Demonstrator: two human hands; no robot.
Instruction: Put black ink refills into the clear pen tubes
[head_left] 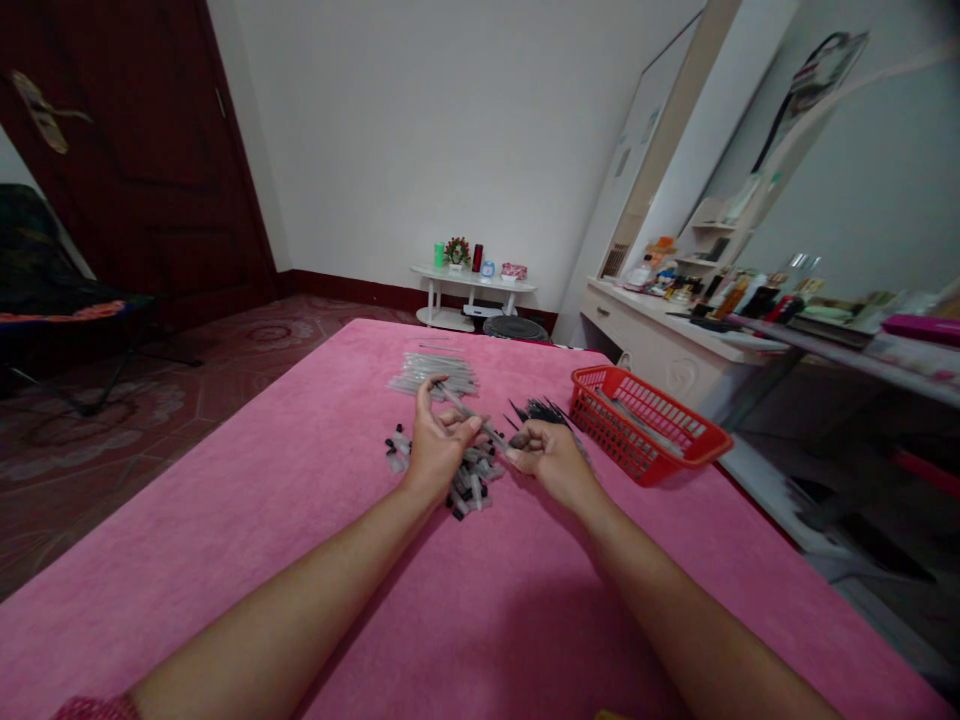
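A slim translucent pen (pixel 474 415) slants between my two hands above the pink cloth. My left hand (pixel 439 440) grips its upper left part, fingers curled round it. At its lower right end, the fingertips of my right hand (pixel 551 455) are pinched together. Under and between the hands lies a heap of clear pen caps (pixel 472 485) with black ends. Beyond my left hand is a row of clear pen barrels (pixel 420 372). Dark, thin pen refills (pixel 546 410) lie just past my right hand, partly hidden by it.
A red plastic basket (pixel 649 425) with long clear pieces inside stands right of the refills. The pink-covered table (pixel 315 540) runs beneath everything. A cluttered dresser (pixel 675 330) flanks the right side, and a folding chair (pixel 60 290) stands left.
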